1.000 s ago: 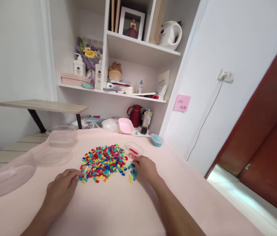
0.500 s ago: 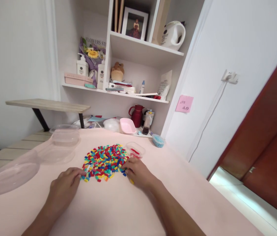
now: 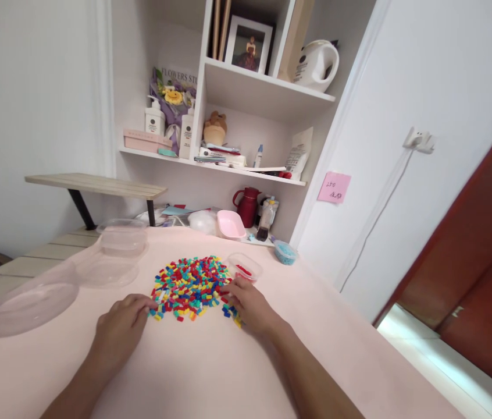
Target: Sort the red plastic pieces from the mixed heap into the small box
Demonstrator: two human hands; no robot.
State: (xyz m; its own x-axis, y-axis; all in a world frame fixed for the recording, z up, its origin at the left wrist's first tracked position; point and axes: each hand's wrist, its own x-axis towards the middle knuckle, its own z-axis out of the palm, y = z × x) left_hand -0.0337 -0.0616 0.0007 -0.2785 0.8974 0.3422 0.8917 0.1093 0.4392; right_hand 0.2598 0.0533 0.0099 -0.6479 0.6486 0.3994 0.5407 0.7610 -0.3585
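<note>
A loose pile of small toy building bricks (image 3: 187, 285), in red, yellow, green, blue and white, lies spread on the pink tabletop. At its left edge rests my left hand (image 3: 120, 326), thumb and fingers drawn together; anything between them is too small to make out. My right hand (image 3: 252, 308) reaches in from the right with fingers stretched out, the index fingertip touching the pile's edge. A few blue and yellow bricks (image 3: 228, 311) lie beside and partly under that hand. Just beyond it is a clear plastic tub (image 3: 255, 267) with red bricks inside.
Clear plastic containers (image 3: 32, 311) stand on the left of the pink table (image 3: 193, 372). Towards the back are a lidded tub of blue bits (image 3: 285, 254), a pink basin (image 3: 231, 224), a dark red jug (image 3: 247, 206) and a bottle (image 3: 266, 220). Shelves (image 3: 267, 87) rise behind.
The whole view has shifted slightly to the right. My right fingers have moved a little along the pile's right edge, and more loose bricks now show beside that hand. My left hand stays put.
</note>
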